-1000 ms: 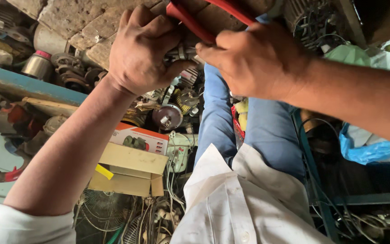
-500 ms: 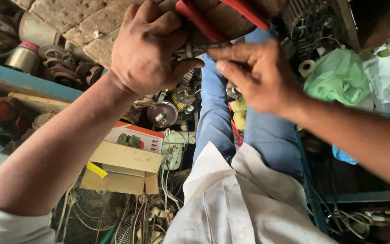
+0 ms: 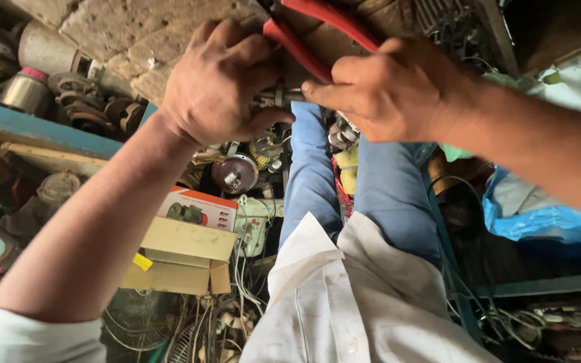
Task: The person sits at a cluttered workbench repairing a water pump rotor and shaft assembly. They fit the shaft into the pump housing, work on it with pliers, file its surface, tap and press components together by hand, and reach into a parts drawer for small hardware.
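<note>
red-handled pliers, blue jeans, white shirt, yellow cardboard box

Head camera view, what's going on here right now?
A person in a white shirt and jeans grips a small metal part in the left hand. The right hand pinches its end while holding red-handled pliers. Below lie an open cardboard box, tangled wires and assorted metal parts.

**Both hands raised and closed, fingertips meeting**

The left hand is curled into a loose fist, knuckles up, its forearm slanting down to the left. The right hand faces it just beside, fingers pinched toward the left thumb, its forearm stretching off right.
</note>
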